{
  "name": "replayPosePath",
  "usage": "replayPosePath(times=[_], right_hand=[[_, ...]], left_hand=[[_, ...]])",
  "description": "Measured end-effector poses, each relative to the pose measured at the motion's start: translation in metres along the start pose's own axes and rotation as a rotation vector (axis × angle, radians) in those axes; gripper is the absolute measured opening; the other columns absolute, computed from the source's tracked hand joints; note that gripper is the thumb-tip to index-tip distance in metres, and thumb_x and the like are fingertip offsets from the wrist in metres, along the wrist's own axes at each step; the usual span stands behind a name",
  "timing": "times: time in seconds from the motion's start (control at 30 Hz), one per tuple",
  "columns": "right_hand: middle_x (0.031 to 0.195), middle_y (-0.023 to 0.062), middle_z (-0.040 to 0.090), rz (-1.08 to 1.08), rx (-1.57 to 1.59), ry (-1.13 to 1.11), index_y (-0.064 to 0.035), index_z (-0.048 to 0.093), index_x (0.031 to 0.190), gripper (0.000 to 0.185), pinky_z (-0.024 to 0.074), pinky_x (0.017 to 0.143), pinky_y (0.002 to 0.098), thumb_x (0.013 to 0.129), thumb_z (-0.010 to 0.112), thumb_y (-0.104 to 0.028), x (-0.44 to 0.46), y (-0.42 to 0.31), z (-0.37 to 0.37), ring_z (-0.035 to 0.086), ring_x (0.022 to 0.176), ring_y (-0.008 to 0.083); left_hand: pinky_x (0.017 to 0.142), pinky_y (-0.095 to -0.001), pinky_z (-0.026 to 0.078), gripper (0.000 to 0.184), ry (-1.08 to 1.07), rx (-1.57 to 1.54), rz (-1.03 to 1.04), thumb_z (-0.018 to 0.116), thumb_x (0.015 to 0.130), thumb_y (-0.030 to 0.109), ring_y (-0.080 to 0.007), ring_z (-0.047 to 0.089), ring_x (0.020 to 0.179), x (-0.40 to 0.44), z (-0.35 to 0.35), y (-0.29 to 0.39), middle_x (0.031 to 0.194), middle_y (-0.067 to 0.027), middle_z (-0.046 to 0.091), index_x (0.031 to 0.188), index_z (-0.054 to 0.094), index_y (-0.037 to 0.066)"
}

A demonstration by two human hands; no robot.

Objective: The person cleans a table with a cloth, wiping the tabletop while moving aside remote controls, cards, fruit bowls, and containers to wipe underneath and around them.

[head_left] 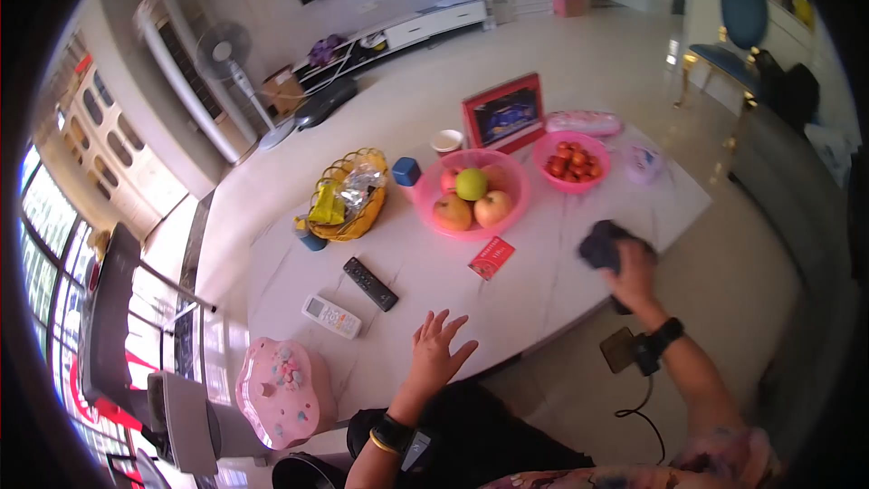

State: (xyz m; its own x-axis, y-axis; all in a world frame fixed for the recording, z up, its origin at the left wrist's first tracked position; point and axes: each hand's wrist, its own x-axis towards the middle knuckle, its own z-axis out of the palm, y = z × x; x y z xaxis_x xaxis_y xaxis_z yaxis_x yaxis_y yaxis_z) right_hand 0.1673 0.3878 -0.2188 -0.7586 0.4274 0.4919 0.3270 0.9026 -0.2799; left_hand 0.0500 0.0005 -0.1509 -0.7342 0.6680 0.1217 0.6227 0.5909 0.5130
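My right hand (632,276) is closed on a dark cloth (601,246), which lies bunched on the right part of the white marbled table (543,294). Its fingertips are partly hidden against the cloth. Over the table's front edge, my left hand (438,349) hovers with fingers spread and nothing in it. Nearest to that hand are a black remote control (370,283) and a white remote control (332,316). A red card (491,258) lies flat between my hands, just in front of a pink bowl of fruit (484,228).
A yellow basket (348,226) with wrapped packets, a blue cube (406,171), a red-framed calendar (503,112) and a pink bowl of small red fruit (570,183) stand towards the back. A pink box (285,389) sits at the front left corner. A grey sofa (797,181) borders the right.
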Motion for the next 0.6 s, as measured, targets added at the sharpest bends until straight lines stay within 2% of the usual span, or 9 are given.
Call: replayPosePath(times=[0.07, 0.17, 0.23, 0.27, 0.3, 0.37, 0.4, 0.53, 0.6], right_hand=[[0.123, 0.0142, 0.046, -0.082, 0.070, -0.059, -0.0070, 0.046, 0.121, 0.062, 0.0299, 0.096, 0.0528, 0.069, 0.069, -0.030, -0.017, -0.058, -0.012, 0.039, 0.120, 0.0349], [0.127, 0.0134, 0.046, -0.170, 0.145, -0.202, -0.0111, 0.047, 0.123, 0.063, 0.0311, 0.097, 0.0521, 0.067, 0.071, -0.029, -0.025, -0.104, -0.014, 0.038, 0.123, 0.0351], [0.122, 0.0121, 0.049, -0.287, 0.260, -0.227, -0.0131, 0.049, 0.120, 0.060, 0.0380, 0.093, 0.0481, 0.067, 0.071, -0.028, -0.020, -0.108, -0.008, 0.044, 0.117, 0.0342], [0.111, 0.0099, 0.056, -0.344, 0.311, -0.249, -0.0134, 0.052, 0.115, 0.053, 0.0438, 0.087, 0.0431, 0.066, 0.070, -0.024, -0.012, -0.107, -0.009, 0.051, 0.108, 0.0318], [0.111, 0.0099, 0.056, -0.329, 0.303, -0.237, -0.0134, 0.052, 0.115, 0.053, 0.0438, 0.087, 0.0431, 0.066, 0.070, -0.024, -0.004, -0.108, -0.017, 0.051, 0.108, 0.0318], [0.103, 0.0082, 0.059, -0.325, 0.254, -0.525, -0.0137, 0.055, 0.112, 0.049, 0.0455, 0.085, 0.0410, 0.066, 0.069, -0.022, 0.014, -0.107, -0.028, 0.054, 0.101, 0.0305], [0.101, 0.0074, 0.061, -0.335, 0.258, -0.573, -0.0155, 0.055, 0.114, 0.050, 0.0451, 0.086, 0.0414, 0.066, 0.068, -0.022, 0.022, -0.102, -0.026, 0.055, 0.099, 0.0308], [0.105, 0.0107, 0.059, -0.355, 0.240, -0.519, -0.0121, 0.054, 0.116, 0.052, 0.0439, 0.088, 0.0420, 0.067, 0.069, -0.025, 0.053, -0.091, -0.021, 0.054, 0.101, 0.0322], [0.120, 0.0148, 0.054, -0.434, 0.400, -0.536, -0.0055, 0.049, 0.121, 0.062, 0.0391, 0.095, 0.0400, 0.068, 0.073, -0.029, 0.069, -0.078, -0.018, 0.050, 0.110, 0.0327]], left_hand=[[0.103, -0.0499, 0.027, 0.049, -0.036, -0.078, 0.054, 0.065, 0.081, 0.037, -0.0417, 0.033, 0.129, -0.007, -0.014, 0.021, 0.132, -0.0179, 0.045, 0.124, 0.054, 0.018], [0.103, -0.0483, 0.027, 0.048, -0.066, -0.196, 0.168, 0.065, 0.081, 0.036, -0.0416, 0.034, 0.128, -0.018, -0.040, 0.046, 0.132, -0.0182, 0.046, 0.124, 0.054, 0.018], [0.103, -0.0470, 0.028, 0.048, -0.103, -0.212, 0.212, 0.066, 0.081, 0.033, -0.0411, 0.035, 0.128, -0.023, -0.066, 0.065, 0.130, -0.0188, 0.048, 0.124, 0.054, 0.016], [0.103, -0.0467, 0.028, 0.048, -0.108, -0.220, 0.244, 0.067, 0.081, 0.031, -0.0409, 0.036, 0.127, -0.026, -0.078, 0.071, 0.130, -0.0192, 0.048, 0.124, 0.054, 0.015], [0.103, -0.0464, 0.029, 0.048, -0.110, -0.229, 0.277, 0.067, 0.080, 0.030, -0.0407, 0.037, 0.127, -0.027, -0.088, 0.074, 0.129, -0.0195, 0.048, 0.124, 0.054, 0.014], [0.101, -0.0462, 0.031, 0.048, -0.135, -0.216, 0.287, 0.068, 0.080, 0.028, -0.0406, 0.039, 0.126, -0.028, -0.107, 0.082, 0.128, -0.0197, 0.050, 0.124, 0.054, 0.013], [0.102, -0.0462, 0.031, 0.048, -0.158, -0.189, 0.291, 0.068, 0.080, 0.028, -0.0406, 0.038, 0.126, -0.027, -0.118, 0.086, 0.128, -0.0195, 0.049, 0.124, 0.054, 0.013], [0.102, -0.0465, 0.030, 0.048, -0.207, -0.129, 0.289, 0.068, 0.080, 0.028, -0.0409, 0.037, 0.127, -0.008, -0.134, 0.103, 0.129, -0.0194, 0.049, 0.124, 0.054, 0.013], [0.102, -0.0463, 0.030, 0.048, -0.229, -0.137, 0.278, 0.068, 0.080, 0.028, -0.0413, 0.037, 0.127, 0.009, -0.126, 0.108, 0.129, -0.0197, 0.049, 0.124, 0.054, 0.013]])
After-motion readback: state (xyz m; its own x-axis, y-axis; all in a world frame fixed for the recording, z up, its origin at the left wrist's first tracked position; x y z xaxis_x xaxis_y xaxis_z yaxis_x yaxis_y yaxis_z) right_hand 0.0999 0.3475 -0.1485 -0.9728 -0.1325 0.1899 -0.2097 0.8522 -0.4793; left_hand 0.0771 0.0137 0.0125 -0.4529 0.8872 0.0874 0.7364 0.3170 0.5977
